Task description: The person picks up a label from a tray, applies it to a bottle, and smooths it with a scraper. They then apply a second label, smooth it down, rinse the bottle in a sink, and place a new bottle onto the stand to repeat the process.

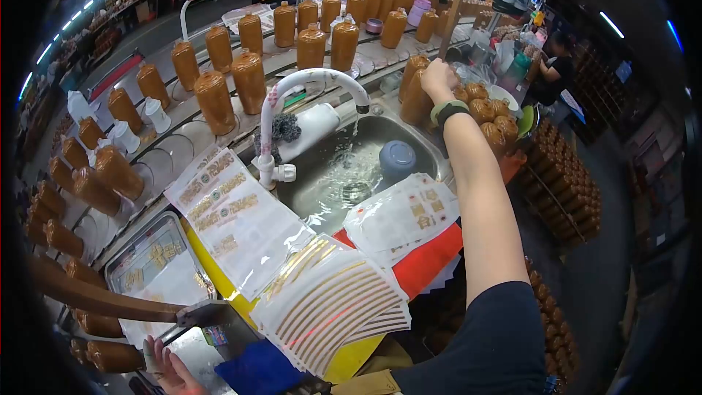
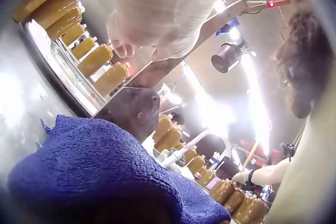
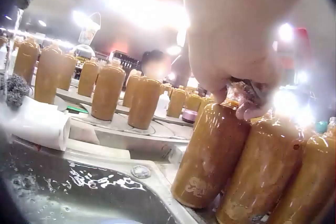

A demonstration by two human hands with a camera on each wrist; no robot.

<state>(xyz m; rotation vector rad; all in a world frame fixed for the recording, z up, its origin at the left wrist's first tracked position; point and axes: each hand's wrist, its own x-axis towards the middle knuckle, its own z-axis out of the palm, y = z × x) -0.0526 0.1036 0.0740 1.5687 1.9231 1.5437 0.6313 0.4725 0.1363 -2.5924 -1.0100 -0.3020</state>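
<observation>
At the right side of the sink, my right hand reaches down with its fingers curled around the neck of a glossy brown bottle. This bottle stands upright in the right wrist view, with pale lettering low on its side, and another brown bottle is close beside it. The palm covers most of the neck. Low at the left, my left hand is held loosely with nothing in it. A blue towel lies below that hand in the left wrist view, beside a metal surface.
Water runs from a white faucet into the metal sink, where a blue-grey round object sits. Decal sheets lie in front. Brown bottles line the curved conveyor behind. A wooden bar crosses the left side.
</observation>
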